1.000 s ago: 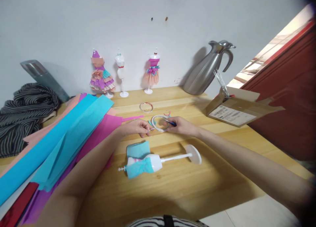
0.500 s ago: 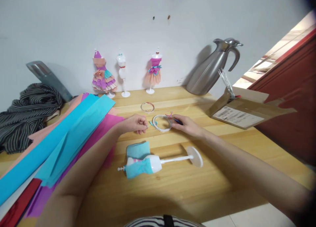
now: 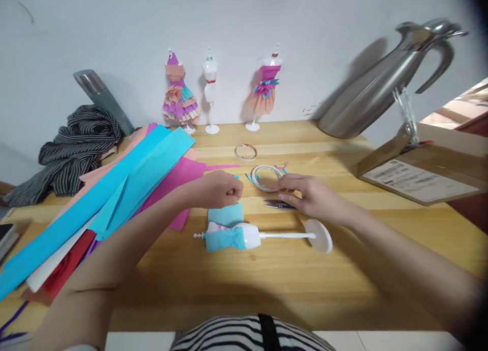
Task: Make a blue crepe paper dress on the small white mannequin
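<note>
My left hand [image 3: 224, 189] is closed above the table; what its curled fingers hold, if anything, is hidden. Fingers of my right hand [image 3: 312, 196] are apart at the right edge of a thin white ring, like a roll of tape [image 3: 254, 180]. Under the right thumb, small thread snips [image 3: 276, 204] with dark handles lie on the wood, partly covered by the hand. Nearer to me, a white mini mannequin [image 3: 251, 236] lies on its side, light blue crepe paper [image 3: 224, 239] around its torso. Behind it is a flat light blue piece [image 3: 232, 214].
Long coloured paper strips [image 3: 125, 188] cover the left side, beside a striped cloth [image 3: 82, 142]. Mini mannequins stand by the wall, including one in a ruffled dress [image 3: 181, 99]. A second ring [image 3: 246, 152] lies behind. A steel jug [image 3: 366, 96] and cardboard box [image 3: 419, 180] are right.
The snips that were in my right hand now lie on the table, and that hand's fingers reach over the white ring. My left hand stays closed. The view has shifted.
</note>
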Demonstrator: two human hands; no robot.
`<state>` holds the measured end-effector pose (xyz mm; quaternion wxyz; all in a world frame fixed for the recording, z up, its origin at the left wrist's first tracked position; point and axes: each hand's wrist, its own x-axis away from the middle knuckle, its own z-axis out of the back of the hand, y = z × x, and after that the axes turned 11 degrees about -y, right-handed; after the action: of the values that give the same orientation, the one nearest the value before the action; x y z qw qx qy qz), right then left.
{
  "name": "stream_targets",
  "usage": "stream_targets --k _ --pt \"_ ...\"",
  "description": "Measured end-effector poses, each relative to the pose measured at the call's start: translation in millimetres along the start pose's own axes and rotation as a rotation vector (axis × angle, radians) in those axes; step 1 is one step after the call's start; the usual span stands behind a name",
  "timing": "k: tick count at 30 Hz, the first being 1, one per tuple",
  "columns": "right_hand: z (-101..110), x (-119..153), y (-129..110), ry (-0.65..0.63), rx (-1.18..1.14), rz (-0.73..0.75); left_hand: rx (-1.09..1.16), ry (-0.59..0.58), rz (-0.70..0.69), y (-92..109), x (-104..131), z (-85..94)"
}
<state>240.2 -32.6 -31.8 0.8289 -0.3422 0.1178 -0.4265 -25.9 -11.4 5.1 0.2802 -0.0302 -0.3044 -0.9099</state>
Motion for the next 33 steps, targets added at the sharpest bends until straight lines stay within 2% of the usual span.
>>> stream_targets --k 3,8,12,15,24,33 --pt "-16.1 -4.2 -28.7 0.045 -0.314 -0.020 -0.042 0.007 0.060 9.5 12.4 -12.8" --pt "-44.9 -12.4 -57.1 -0.017 -0.269 -0.008 -0.063 0.026 0.171 21.4 34.8 -24.5" --pt "-52.2 -13.7 -62.9 -0.076 -0.182 0.029 -0.027 0.055 0.248 22.9 48.5 -31.9" --pt "-52.1 -13.9 -68.5 -0.072 -0.103 0.082 0.006 0.065 0.298 21.9 53.2 -37.4" --pt "-57.5 -18.1 -72.8 0.096 -0.004 0.135 0.089 0.087 0.303 26.4 57.5 -41.9" --pt "-64.6 -15.9 -68.6 -0.004 0.103 0.188 0.074 0.104 0.288 23.5 56.8 -47.3"
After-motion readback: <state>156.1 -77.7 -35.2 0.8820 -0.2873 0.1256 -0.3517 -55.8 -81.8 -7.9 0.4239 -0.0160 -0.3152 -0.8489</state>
